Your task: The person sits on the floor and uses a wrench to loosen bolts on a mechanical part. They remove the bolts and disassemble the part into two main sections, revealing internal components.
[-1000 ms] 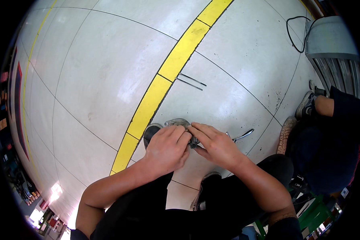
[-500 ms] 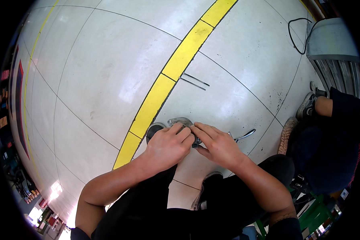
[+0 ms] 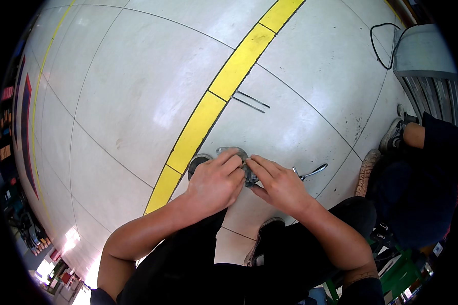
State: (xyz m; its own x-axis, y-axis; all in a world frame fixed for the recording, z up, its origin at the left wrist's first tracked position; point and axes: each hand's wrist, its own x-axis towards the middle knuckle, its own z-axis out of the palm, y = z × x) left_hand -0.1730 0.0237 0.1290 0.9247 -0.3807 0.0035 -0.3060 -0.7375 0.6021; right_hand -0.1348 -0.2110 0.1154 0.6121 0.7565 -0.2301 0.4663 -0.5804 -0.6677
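Pale tiled floor [image 3: 137, 101] at frame centre: left hand [image 3: 216, 183] and right hand [image 3: 280, 185] pinch a small metal part [image 3: 249, 175], apparently mid-assembly, needing steady seating next.

Pale grey tiled floor [image 3: 137, 91] is filling most of the view, thin dark joints running across it. A wide yellow stripe [image 3: 224, 86] is crossing the floor diagonally, upper right to lower left, and a thinner yellow line [image 3: 41, 66] is curving along far left. Overhead light is glaring off the tiles, with a bright patch [image 3: 71, 239] showing lower left. Two thin metal rods [image 3: 250, 100] are lying beside the stripe. A black cable [image 3: 381, 43] is looping on the floor upper right, next to a grey slatted unit [image 3: 427, 66]. Cluttered shelving [image 3: 7, 127] is lining the left edge. Green frame [image 3: 397, 279] is sitting lower right.
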